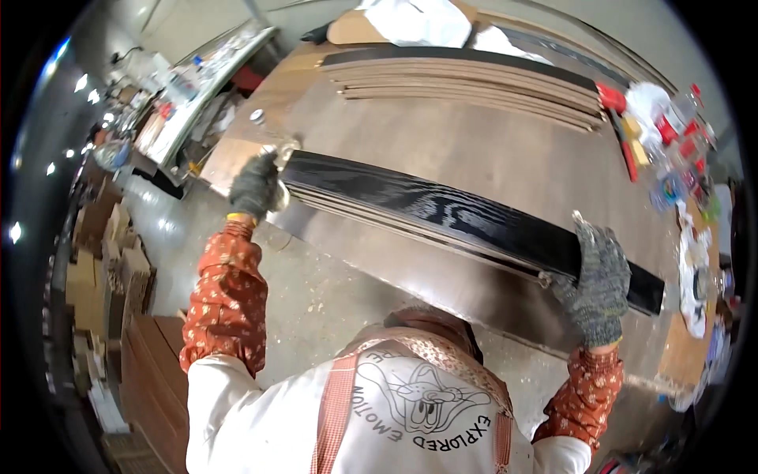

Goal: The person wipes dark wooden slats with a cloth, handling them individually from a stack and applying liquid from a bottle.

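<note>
A stack of long, thin boards (434, 207) lies slantwise across the brown tabletop (379, 253), its top board black with a wood-grain pattern. My right hand (596, 280), in a grey knit glove, is clasped over the stack near its right end, the thumb on the near edge and the fingers across the top. At the stack's left end is my left hand (254, 188), in a dark glove and closed. A pale, rounded thing (280, 196) shows beside its fingers; what it is I cannot make out.
Another stack of black-topped boards (466, 75) lies at the table's far side. Plastic bottles (681, 118) and a red-handled tool (622, 146) are at the right. A small white-capped container (257, 117) stands far left. Cardboard pieces (118, 261) lean on the floor at left.
</note>
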Action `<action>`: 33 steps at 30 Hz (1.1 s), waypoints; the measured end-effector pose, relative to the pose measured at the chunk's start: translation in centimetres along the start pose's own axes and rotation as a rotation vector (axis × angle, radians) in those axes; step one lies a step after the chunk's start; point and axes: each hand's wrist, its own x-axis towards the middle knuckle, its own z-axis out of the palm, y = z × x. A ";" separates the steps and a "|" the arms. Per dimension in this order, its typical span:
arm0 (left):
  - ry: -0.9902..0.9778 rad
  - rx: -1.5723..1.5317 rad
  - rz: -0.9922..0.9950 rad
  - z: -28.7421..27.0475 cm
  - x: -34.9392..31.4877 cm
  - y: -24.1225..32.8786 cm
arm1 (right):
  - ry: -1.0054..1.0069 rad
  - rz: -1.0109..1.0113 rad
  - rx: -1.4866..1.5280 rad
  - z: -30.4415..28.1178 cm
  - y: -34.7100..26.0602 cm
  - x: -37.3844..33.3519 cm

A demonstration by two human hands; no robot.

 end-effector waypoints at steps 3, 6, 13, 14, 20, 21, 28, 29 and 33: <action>0.207 -0.278 -0.127 2.5 -3.0 -7.9 | -0.034 -0.012 0.035 0.0 -0.3 -0.1; 0.523 -0.447 -0.303 0.4 -4.9 -8.0 | -0.078 -0.023 0.029 -1.1 -2.1 1.4; 0.554 -1.372 -0.067 -6.4 -5.4 12.2 | 0.080 -0.456 0.504 -0.7 -14.9 8.5; 0.562 -1.295 0.036 -6.4 -5.0 14.4 | 0.157 -0.549 0.509 -0.4 -17.0 9.6; -0.273 -1.364 0.514 -5.2 -4.3 14.3 | 0.045 -0.482 0.582 0.6 -18.4 12.0; -0.688 -1.067 0.302 -5.3 -4.0 12.0 | 0.010 -0.451 0.548 0.7 -18.0 11.7; 0.358 -1.148 -0.118 1.3 2.9 -6.7 | 0.047 0.127 0.464 -1.0 -16.6 9.7; 0.350 -1.054 -0.154 3.9 3.3 -9.3 | -0.077 0.128 0.402 -0.8 -17.4 10.6; 0.175 -0.901 -0.034 9.4 6.3 -9.9 | -0.202 0.064 0.140 0.8 -18.8 10.1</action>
